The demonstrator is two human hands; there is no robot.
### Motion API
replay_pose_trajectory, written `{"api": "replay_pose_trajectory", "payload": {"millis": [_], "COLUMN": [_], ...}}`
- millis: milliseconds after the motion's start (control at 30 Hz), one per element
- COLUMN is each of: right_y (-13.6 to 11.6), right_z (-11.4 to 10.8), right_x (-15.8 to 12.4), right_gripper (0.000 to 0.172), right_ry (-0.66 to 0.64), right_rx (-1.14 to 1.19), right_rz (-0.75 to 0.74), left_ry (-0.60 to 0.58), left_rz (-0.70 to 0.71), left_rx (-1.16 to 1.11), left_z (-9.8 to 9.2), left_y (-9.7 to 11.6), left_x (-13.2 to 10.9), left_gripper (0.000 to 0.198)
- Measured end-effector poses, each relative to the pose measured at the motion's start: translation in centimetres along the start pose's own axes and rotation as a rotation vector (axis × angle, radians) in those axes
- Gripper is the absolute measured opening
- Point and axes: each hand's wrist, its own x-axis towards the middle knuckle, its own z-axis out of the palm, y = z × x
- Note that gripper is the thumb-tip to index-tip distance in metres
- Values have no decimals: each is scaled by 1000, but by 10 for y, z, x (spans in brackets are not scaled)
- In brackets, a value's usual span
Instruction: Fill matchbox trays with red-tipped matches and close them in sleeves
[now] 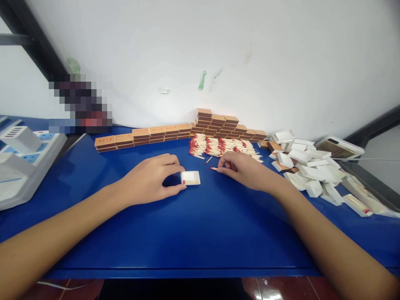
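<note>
1. I see the white tray (191, 175) centred on the blue surface (175, 237), loose sticks (193, 182) along its near side.
2. My left hand (156, 177), thumb and finger partly parted, grips its left end.
3. My right hand (242, 168) pinches matches (214, 168), right of it: filling, I judge.
4. Next calls for going left, heads left.
5. The match heap (225, 146) lies farther.

White tray (190, 176), red-tipped matches (225, 146)
</note>
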Motion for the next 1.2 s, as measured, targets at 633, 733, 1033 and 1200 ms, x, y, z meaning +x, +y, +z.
{"api": "replay_pose_trajectory", "payload": {"millis": [633,733,1033,1200], "right_y": [-5,-13,-52,-49], "right_z": [0,0,13,13], "right_x": [-7,-9,-18,-18], "right_gripper": [22,22,18,13], "right_ry": [-5,56,109,157], "right_rx": [13,81,192,157], "right_rz": [10,-31,-206,-213], "left_ry": [86,86,90,79], "left_rz": [123,130,150,148], "left_rx": [-17,-7,-31,-38], "left_z": [-1,1,-1,0], "left_y": [5,5,9,7], "left_x": [-1,-1,0,-1], "left_gripper": [28,27,24,25]}}
